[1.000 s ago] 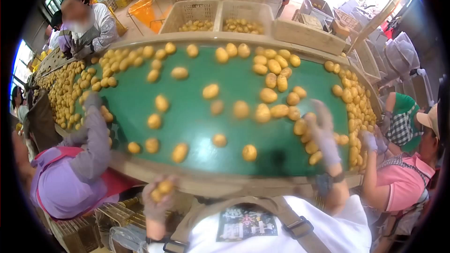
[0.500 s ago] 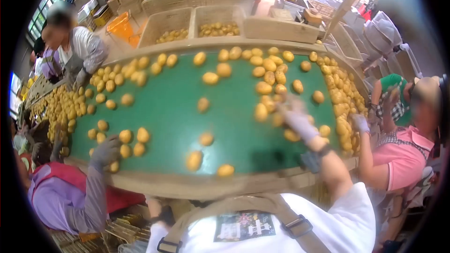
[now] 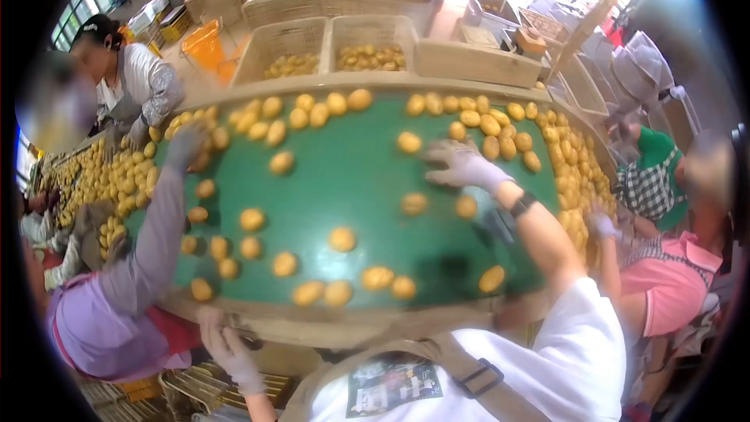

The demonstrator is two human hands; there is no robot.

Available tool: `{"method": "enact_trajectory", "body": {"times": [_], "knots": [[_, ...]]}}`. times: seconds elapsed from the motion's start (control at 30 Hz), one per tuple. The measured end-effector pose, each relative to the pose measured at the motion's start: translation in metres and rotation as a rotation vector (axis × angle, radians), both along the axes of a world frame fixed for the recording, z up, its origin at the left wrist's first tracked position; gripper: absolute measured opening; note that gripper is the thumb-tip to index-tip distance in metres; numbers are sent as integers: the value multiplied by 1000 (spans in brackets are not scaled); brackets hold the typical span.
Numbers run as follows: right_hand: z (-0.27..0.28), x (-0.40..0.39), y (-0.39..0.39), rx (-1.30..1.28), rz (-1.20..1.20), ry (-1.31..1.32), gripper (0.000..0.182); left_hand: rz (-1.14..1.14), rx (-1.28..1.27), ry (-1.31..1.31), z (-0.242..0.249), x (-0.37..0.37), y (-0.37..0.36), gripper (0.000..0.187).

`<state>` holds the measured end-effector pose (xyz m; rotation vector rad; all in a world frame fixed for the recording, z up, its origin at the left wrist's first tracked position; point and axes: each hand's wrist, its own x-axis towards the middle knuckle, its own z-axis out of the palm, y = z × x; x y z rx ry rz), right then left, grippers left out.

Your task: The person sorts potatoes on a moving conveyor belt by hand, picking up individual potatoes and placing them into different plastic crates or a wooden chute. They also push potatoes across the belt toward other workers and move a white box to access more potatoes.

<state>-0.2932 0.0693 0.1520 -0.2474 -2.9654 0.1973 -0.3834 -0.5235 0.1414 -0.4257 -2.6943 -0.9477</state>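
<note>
Yellow potatoes [image 3: 341, 239] lie scattered over a green sorting table surface [image 3: 344, 180]. My right hand [image 3: 469, 166], in a pale glove, reaches across it with fingers spread and pointing left. One potato [image 3: 457, 131] is right by its fingertips, and another potato [image 3: 408, 142] lies just left of them. A bluish cloth-like piece [image 3: 488, 215] hangs below my right wrist. My left hand [image 3: 228, 352], gloved too, is low at the wooden front rail [image 3: 312, 330], its fingers stretched out toward the rail and no potato in them.
Potatoes are heaped along the right side [image 3: 574, 164] and far left [image 3: 78, 180]. A co-worker's grey-gloved hand [image 3: 186, 144] reaches over the left part; another person's gloved hand [image 3: 601, 223] works at the right heap. Plastic crates [image 3: 285, 31] holding potatoes stand behind the far rail.
My right hand has moved left and slightly farther from me, its fingers now spread. My left hand has come into view at the rail. Potatoes have shifted; the left co-worker's arm has reached farther out.
</note>
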Motion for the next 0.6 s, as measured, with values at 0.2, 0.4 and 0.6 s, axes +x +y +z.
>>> {"method": "enact_trajectory", "body": {"times": [0.2, 0.4, 0.6], "knots": [[-4, -35, 103, -110, -347, 47, 43, -268, -138, 8, -2, -7, 83, 37], [-55, -55, 90, -186, -485, -81, 41, -251, 76, -62, 8, 1, 65, 33], [11, -28, -101, -967, -218, -50, 42, -467, 1205, -807, 35, 22, 114, 41]]}}
